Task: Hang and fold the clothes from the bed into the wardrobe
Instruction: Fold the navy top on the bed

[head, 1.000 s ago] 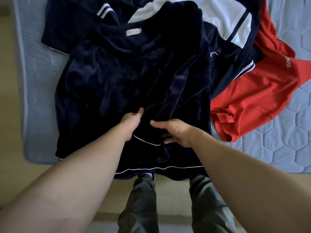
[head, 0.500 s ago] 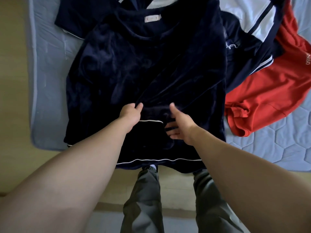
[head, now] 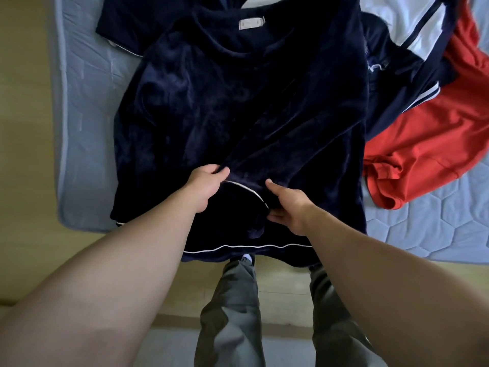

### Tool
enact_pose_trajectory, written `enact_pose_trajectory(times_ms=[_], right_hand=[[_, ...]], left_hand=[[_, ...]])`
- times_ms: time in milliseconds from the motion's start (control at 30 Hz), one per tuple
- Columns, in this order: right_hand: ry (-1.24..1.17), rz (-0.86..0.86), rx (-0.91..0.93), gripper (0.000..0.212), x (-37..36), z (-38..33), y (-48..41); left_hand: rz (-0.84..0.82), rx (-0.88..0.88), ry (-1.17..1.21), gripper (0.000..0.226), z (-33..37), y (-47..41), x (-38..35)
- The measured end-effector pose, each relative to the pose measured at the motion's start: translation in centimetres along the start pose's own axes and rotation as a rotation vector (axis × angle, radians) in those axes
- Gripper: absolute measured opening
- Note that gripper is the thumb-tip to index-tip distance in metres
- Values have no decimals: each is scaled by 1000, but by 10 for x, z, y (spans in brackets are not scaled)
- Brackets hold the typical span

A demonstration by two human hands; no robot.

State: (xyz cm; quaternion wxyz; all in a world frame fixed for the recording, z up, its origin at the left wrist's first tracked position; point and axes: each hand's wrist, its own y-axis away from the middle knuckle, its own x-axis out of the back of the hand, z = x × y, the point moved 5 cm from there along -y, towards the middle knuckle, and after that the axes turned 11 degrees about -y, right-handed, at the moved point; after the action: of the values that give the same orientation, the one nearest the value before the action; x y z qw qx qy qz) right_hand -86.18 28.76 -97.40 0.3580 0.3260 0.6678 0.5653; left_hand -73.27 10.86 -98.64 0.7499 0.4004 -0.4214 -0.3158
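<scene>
A dark navy velvet top (head: 238, 107) with white piping lies spread on the bed, its neck label at the far end and its hem hanging over the near edge. My left hand (head: 207, 181) pinches a fold of the navy top near its lower middle. My right hand (head: 287, 207) grips the same white-piped fold just to the right, thumb on top and fingers curled under the cloth.
The top lies on a blue-grey quilted mattress (head: 84, 123). A red shirt (head: 428, 144) and a navy and white garment (head: 412, 35) are piled at the right. Another navy piece (head: 124, 25) shows at the far left. My grey trousers (head: 232, 313) stand on the wooden floor.
Both hands stayed on the piped fold; my right hand's fingers have curled under it. The view has shifted left and slightly nearer the bed.
</scene>
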Motion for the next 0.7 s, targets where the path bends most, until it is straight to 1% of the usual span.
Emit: enact_pose_trajectory(times_ms=[67,100,133,200,233,267,300,333,400,467,500,567,600,633,700], right_hand=[[-11,-109,-82,48,-5,9,0],[-31,-175,-118,48,-8,14,1],[-57,-229,-143,50,-10,18,2],[-96,-294,-165,59,-11,23,3],[-90,-320,-166,67,-11,24,3],[-60,-344,-166,72,-11,26,3],[-13,-358,-164,74,-11,28,3],[40,-356,-160,70,-11,31,2],[117,-302,-150,56,-10,32,0],[91,-238,-170,43,-10,32,-1],[57,-226,-192,36,-11,32,-1],[43,-197,-213,29,-13,34,-2],[92,-159,-205,27,-12,35,-1],[190,-113,-181,23,-11,34,-2],[449,-35,-119,18,-8,29,-2]], left_hand=[[82,-43,-96,17,1,1,6],[75,-38,-100,23,1,3,7],[21,-17,-48,30,-1,5,6],[-172,38,78,47,-5,12,2],[-254,38,115,44,-6,14,0],[-306,33,133,36,-7,15,0],[-337,42,128,31,-9,15,1],[-349,69,101,33,-11,16,2],[-354,115,-72,42,-14,17,4],[-321,141,-320,41,-17,16,7],[-304,168,-377,38,-18,16,9],[-298,215,-398,33,-17,15,11],[-295,213,-445,35,-15,15,11],[-288,192,-558,39,-11,13,12],[-231,130,-933,46,2,16,16]])
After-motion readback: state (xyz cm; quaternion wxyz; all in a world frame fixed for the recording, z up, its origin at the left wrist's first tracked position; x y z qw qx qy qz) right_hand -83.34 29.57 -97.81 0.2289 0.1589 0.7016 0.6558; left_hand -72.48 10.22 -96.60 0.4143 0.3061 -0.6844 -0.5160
